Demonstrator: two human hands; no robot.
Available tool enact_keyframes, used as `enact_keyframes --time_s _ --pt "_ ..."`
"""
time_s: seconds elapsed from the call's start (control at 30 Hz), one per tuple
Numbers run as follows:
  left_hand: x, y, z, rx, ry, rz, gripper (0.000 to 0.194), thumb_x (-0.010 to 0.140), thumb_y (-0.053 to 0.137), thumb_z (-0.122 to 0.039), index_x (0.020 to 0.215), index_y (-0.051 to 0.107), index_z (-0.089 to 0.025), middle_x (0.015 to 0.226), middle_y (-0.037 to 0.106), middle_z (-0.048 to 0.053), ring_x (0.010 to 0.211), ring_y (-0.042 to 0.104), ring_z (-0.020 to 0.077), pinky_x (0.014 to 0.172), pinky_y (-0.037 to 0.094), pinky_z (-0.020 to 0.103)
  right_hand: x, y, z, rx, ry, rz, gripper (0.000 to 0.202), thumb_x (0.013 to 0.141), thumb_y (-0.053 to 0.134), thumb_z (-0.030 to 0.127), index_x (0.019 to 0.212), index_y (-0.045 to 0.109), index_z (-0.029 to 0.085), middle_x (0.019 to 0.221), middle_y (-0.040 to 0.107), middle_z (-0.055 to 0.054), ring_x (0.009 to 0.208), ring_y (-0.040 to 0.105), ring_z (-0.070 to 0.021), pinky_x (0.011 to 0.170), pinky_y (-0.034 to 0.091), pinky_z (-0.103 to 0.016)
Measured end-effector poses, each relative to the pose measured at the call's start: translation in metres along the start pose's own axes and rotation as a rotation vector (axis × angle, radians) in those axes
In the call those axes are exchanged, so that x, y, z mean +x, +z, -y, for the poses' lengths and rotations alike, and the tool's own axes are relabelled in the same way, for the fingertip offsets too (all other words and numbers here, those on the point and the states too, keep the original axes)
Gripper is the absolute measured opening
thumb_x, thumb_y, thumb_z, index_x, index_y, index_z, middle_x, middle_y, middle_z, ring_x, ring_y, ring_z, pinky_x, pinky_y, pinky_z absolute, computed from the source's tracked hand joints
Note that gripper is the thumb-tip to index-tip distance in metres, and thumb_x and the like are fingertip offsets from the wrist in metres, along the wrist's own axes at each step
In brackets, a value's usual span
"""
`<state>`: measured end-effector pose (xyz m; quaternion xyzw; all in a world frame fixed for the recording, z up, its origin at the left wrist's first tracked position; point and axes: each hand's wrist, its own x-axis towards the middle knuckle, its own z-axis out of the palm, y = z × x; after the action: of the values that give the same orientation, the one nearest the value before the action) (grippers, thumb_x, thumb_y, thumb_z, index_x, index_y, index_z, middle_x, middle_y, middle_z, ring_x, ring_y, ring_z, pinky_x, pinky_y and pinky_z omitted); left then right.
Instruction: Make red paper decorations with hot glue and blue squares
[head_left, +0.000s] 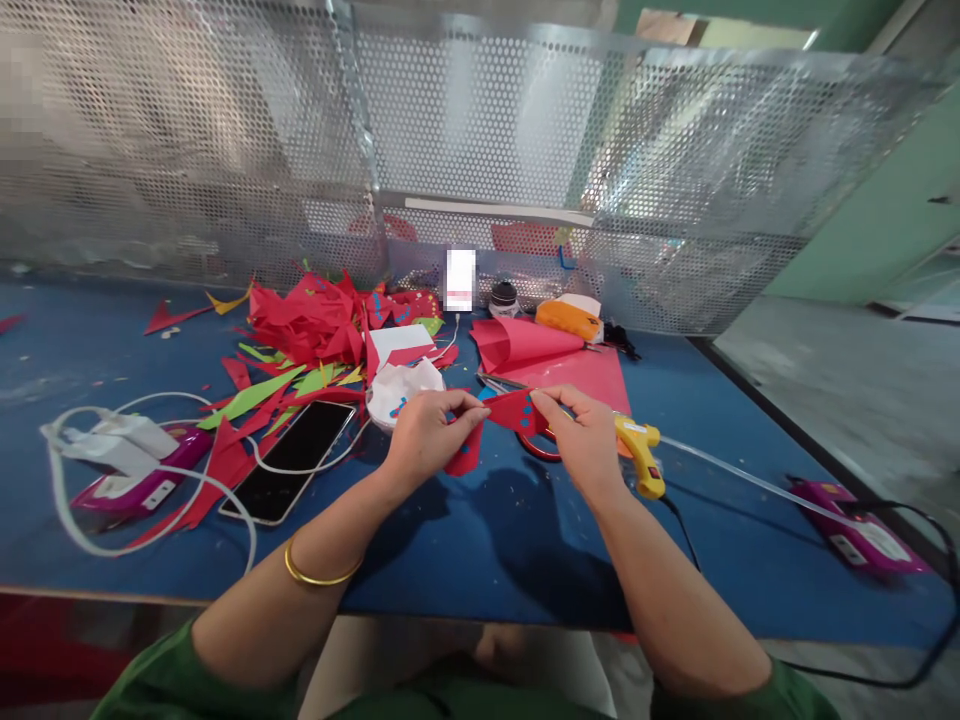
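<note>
Between my two hands, above the blue table [480, 560], is a folded piece of red paper [510, 412] with small blue marks. My left hand [431, 435] pinches its left part, where a flap hangs down below the fingers. At the other end, my right hand [581, 435] grips it between thumb and fingers. Just right of that hand lies a yellow glue gun [641, 450] with a clear glue stick in its back. Scissors [540, 447] with a red handle lie partly hidden behind the paper and my right hand. A white-lined bowl [403, 388] stands beyond my left hand.
Red paper scraps [311, 315] are heaped at the back left. A dark-screened phone [292, 465] and a purple power strip [150, 480] with looping white cables lie left. Red sheets [555, 360] lie at the back. Another purple strip [855, 530] sits right. A perforated metal screen [480, 120] borders the table.
</note>
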<state>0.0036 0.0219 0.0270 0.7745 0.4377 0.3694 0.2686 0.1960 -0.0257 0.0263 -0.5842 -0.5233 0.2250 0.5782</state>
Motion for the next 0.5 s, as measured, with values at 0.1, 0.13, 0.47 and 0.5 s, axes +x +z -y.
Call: enact_keyframes --time_s 0.1,0.13,0.47,0.5 --pt "-0.0001 -0.0011 -0.0005 -0.016 -0.051 -0.03 0.024 0.086 0.061 -0.038 0.076 0.074 -0.021 0.07 0.073 0.0 0.064 0.062 0.0154 0.064 0.041 0.028 0.0007 -0.0003 0.0008 0.003 0.042 0.051 0.027 0.077 0.069 0.046 0.08 0.074 0.02 0.076 0.071 -0.001 0.073 0.06 -0.0184 0.072 0.045 -0.03" --pt "-0.0001 -0.0011 -0.0008 -0.021 -0.061 -0.034 0.024 0.086 0.061 -0.039 0.076 0.074 -0.021 0.07 0.073 0.0 0.063 0.061 0.0153 0.063 0.041 0.028 0.0006 -0.0002 0.0013 -0.014 0.058 0.065 0.027 0.075 0.071 0.046 0.077 0.073 0.019 0.072 0.069 0.0 0.07 0.059 -0.0175 0.069 0.044 -0.03" --pt "-0.0003 0.0002 -0.0021 -0.06 -0.088 -0.046 0.023 0.084 0.062 -0.038 0.075 0.074 -0.02 0.072 0.073 0.001 0.062 0.057 0.0139 0.064 0.042 0.029 -0.0002 0.0002 -0.0034 -0.008 0.021 0.093 0.028 0.081 0.066 0.046 0.074 0.07 0.02 0.071 0.068 0.001 0.071 0.06 -0.0177 0.07 0.044 -0.03" --pt "-0.0001 -0.0003 -0.0021 -0.075 -0.108 -0.066 0.023 0.084 0.063 -0.038 0.076 0.074 -0.02 0.071 0.073 0.001 0.063 0.058 0.0142 0.064 0.042 0.029 0.0006 0.0007 -0.0049 0.024 0.029 0.096 0.03 0.083 0.063 0.049 0.078 0.071 0.02 0.076 0.07 0.0 0.076 0.062 -0.019 0.073 0.045 -0.03"
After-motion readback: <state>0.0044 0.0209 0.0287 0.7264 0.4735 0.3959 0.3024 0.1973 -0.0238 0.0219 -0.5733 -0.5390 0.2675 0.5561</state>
